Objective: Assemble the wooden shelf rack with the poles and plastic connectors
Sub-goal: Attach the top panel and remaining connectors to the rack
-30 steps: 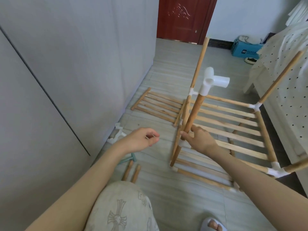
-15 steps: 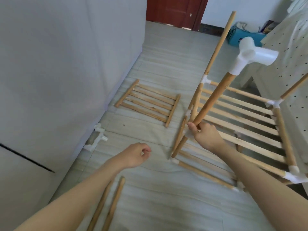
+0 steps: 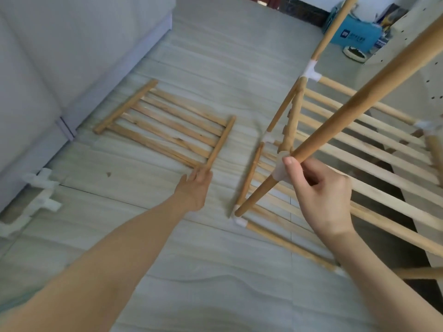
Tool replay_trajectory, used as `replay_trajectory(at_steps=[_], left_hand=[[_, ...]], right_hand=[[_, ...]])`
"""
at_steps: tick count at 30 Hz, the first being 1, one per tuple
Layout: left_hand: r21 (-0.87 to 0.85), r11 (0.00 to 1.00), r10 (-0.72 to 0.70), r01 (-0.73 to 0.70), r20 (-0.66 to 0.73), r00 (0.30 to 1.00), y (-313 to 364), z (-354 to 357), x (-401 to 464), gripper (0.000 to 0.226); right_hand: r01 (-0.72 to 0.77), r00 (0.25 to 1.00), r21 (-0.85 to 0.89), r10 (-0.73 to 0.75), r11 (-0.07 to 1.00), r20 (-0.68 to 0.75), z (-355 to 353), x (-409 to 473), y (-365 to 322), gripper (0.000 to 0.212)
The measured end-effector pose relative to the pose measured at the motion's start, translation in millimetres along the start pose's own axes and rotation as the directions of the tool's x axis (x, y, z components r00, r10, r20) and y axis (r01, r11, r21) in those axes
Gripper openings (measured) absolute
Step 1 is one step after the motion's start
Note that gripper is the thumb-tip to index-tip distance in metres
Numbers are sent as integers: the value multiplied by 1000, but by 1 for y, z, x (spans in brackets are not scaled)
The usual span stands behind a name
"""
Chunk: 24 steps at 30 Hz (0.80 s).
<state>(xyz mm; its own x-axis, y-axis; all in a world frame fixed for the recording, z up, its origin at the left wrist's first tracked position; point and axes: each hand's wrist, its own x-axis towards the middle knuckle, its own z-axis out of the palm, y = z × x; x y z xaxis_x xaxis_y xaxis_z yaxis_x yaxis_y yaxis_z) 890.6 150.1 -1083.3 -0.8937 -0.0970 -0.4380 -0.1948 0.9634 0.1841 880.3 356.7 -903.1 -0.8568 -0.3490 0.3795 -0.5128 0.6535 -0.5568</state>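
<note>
My right hand (image 3: pixel 318 190) grips a long wooden pole (image 3: pixel 354 104) near its lower end, thumb up along it; the pole slants up to the right and out of view. Under that hand a white plastic connector (image 3: pixel 279 173) shows on the part-built rack (image 3: pixel 374 149), whose slatted shelf lies on the floor with poles rising from its corner connectors. My left hand (image 3: pixel 195 188) stretches forward, fingers straight, fingertips at the near corner of a loose slatted shelf panel (image 3: pixel 165 129) lying flat on the floor.
Loose white connectors (image 3: pixel 40 190) lie by the grey wall at left. A blue box (image 3: pixel 354 35) and a small dish (image 3: pixel 354 53) sit at the far right, beside a dotted bedspread (image 3: pixel 407 39). Pale floor spreads between the panel and me.
My left hand has opened and reached forward to the loose panel's corner. The view has dipped and moved in; the pole's top connector has left the frame. My right hand keeps its grip.
</note>
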Motion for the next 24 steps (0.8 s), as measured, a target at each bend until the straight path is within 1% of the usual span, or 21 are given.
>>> replay_trajectory(at_steps=[3, 6, 8, 10, 11, 13, 15, 17, 18, 20, 22, 24], left_hand=[[68, 998, -5, 7, -39, 999, 0, 14, 15, 65], [58, 998, -6, 11, -81, 997, 1, 19, 12, 65], [38, 999, 0, 4, -115, 993, 6, 20, 1, 62], [43, 999, -13, 21, -193, 981, 12, 26, -15, 57], [39, 999, -27, 37, -232, 972, 14, 29, -23, 53], [8, 998, -62, 67, -265, 962, 16, 33, -34, 39], [-106, 988, -133, 110, -240, 962, 16, 33, -38, 25], [-282, 947, -206, 152, -171, 964, 16, 30, -36, 22], [-348, 923, -219, 163, -128, 967, 17, 27, -36, 24], [-406, 895, -233, 186, -68, 970, 19, 18, -40, 29], [-445, 871, -264, 211, -62, 962, 18, 1, -50, 31], [-441, 870, -289, 219, -98, 952, 11, -21, -67, 33]], right_hand=[[17, 1000, -6, -17, 1000, -9, 3, -1, 0, 44], [15, 1000, -15, -15, 1000, -18, 3, 0, 1, 48], [10, 1000, -33, -11, 999, -29, 3, -1, 0, 40], [1, 999, -51, -3, 999, -35, 3, -1, -3, 33], [-5, 999, -63, 2, 998, -37, 2, -2, -4, 33], [-5, 999, -100, 0, 995, -48, 2, -2, -3, 33], [1, 999, -157, -8, 988, -40, 3, -4, 0, 41], [18, 1000, -218, -23, 976, -19, 3, -5, 3, 50], [25, 999, -234, -29, 972, -13, 3, -5, 4, 51], [45, 999, -239, -47, 970, -3, 2, -6, 3, 48], [118, 993, -264, -111, 957, 39, -1, -11, 2, 39], [209, 977, -401, -174, 892, 123, -2, -23, 1, 39]])
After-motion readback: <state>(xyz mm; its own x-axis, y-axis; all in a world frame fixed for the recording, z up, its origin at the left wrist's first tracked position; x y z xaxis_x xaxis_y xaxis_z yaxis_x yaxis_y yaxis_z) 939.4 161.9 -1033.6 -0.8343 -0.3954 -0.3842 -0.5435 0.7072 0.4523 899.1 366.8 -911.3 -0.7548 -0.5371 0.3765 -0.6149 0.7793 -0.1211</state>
